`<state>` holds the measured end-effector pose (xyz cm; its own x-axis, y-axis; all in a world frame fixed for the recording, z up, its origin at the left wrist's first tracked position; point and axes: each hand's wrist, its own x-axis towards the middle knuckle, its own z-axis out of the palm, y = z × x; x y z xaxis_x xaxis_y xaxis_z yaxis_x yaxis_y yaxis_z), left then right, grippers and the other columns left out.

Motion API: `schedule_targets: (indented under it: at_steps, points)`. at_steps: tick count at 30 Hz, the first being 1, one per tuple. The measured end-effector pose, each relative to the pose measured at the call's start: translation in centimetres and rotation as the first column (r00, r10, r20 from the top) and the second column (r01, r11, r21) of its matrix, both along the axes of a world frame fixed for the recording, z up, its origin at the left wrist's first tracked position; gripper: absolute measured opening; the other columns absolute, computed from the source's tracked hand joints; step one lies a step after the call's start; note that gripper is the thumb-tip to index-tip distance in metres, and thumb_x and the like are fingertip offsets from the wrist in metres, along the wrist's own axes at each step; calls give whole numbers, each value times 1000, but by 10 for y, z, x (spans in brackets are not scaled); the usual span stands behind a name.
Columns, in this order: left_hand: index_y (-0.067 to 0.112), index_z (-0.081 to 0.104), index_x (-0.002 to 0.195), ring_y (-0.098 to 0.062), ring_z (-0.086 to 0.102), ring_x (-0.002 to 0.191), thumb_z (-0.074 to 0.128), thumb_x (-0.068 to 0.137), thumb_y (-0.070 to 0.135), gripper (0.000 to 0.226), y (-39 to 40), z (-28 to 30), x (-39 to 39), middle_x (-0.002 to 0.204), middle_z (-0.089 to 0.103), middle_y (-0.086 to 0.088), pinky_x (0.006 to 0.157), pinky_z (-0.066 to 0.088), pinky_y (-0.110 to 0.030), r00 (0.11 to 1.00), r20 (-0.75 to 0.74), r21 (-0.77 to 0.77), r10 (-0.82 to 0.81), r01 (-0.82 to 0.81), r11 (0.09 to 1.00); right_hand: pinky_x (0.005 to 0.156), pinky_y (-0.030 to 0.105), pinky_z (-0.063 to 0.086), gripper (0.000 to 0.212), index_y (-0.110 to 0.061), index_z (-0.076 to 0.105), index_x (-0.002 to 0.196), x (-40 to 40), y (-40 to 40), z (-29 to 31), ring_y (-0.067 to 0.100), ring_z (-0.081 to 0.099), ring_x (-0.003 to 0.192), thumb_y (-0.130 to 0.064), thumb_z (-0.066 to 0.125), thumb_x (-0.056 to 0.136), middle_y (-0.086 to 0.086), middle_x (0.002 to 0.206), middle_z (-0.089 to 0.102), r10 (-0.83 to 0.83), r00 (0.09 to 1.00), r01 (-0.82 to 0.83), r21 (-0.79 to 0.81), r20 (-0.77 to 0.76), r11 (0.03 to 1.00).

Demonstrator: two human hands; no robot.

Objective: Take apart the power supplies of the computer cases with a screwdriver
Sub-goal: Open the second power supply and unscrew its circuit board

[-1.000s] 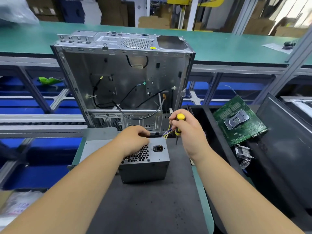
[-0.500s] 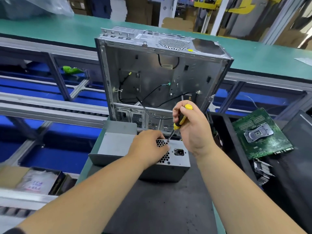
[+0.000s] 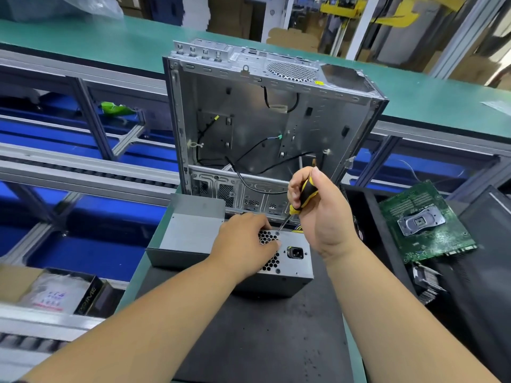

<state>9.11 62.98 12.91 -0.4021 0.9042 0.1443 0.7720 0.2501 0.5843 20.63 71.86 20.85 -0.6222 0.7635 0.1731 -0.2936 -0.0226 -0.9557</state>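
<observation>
A person's right hand (image 3: 320, 214) grips a yellow-and-black screwdriver (image 3: 301, 199), fingers curled round the handle, with the tip set on a screw at the top edge of a grey power supply (image 3: 293, 261) that lies on a dark mat (image 3: 262, 335) on the table (image 3: 356, 352). The left hand (image 3: 243, 244) rests on the power supply's top face over its honeycomb fan grille, fingers bent and pressing down on the metal — holding the unit rather than wrapping round it. The power socket on that face shows just to the right of the left hand, and a bunch of yellow wires peeps out behind the unit, beside the right hand.

Just behind the power supply stands an open, stripped computer case (image 3: 262, 125), upright, its bare metal interior facing the camera with a few loose black cables hanging inside. A flat grey metal cover (image 3: 188, 233) lies to the left of the power supply, touching it.

To the right, a green motherboard (image 3: 423, 225) sits tilted in a black bin (image 3: 359, 205), with a finned heatsink (image 3: 425, 283) near its lower edge. On the left, blue trays and an aluminium conveyor frame (image 3: 83, 175) run past the table; a boxed item in a plastic wrap (image 3: 55, 294) lies at the lower left — its print too blurred to read. A green-topped bench (image 3: 124, 42) crosses the background.
</observation>
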Motion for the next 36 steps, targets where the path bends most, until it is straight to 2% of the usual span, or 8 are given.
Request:
schedule_targets:
  at_steps: [6,22,26,28,32,34,36]
  points:
    - [34,60,101,-16,52,107,64,82,53,27,-1,1,0,104,61,12,89,42,-33,1000,8,-6,9,-9,1000,59,25,33,28,-14,58,76,2,0,-1,16,38,64,-29,41,92,0,69,47,21,1000,-21,-10,-22,1000]
    - [35,59,98,-17,51,109,64,83,52,24,-1,0,1,105,61,12,93,42,-36,1000,24,-8,4,-3,1000,59,24,34,28,-17,62,73,3,0,-4,15,40,64,-29,43,91,2,69,46,62,998,-62,14,1,998]
    - [34,59,101,-17,51,110,62,84,54,26,0,-3,1,107,61,12,96,40,-37,1000,-15,-8,0,0,1000,59,23,37,16,-18,51,84,-3,1,-3,16,42,63,-30,47,95,1,74,50,103,993,-105,23,48,994]
    - [34,59,102,-17,52,109,60,84,54,27,-1,-4,4,106,60,13,96,35,-36,999,-47,-13,-2,1,1000,59,22,41,19,-19,46,81,-3,3,-2,18,48,65,-32,49,95,0,77,53,88,994,-89,8,67,996]
    - [32,57,99,-17,53,106,57,83,57,30,3,-1,5,101,60,12,95,26,-35,991,-135,-46,-1,-5,999,70,30,46,23,-17,52,80,0,7,0,24,58,72,-36,53,94,1,76,58,94,991,-93,-8,98,996]
    - [29,54,90,-19,53,99,56,82,64,35,8,5,6,94,59,9,94,29,-36,982,-190,-61,5,-17,998,76,36,46,25,-14,54,84,0,6,-1,23,60,72,-36,52,94,1,73,59,94,991,-93,-13,96,996]
    - [27,49,84,-20,53,94,58,81,65,39,12,7,10,89,57,7,86,35,-35,983,-182,-62,12,-24,998,80,38,47,28,-11,57,85,-1,5,-1,22,58,71,-36,49,95,3,70,58,74,996,-72,-37,49,997]
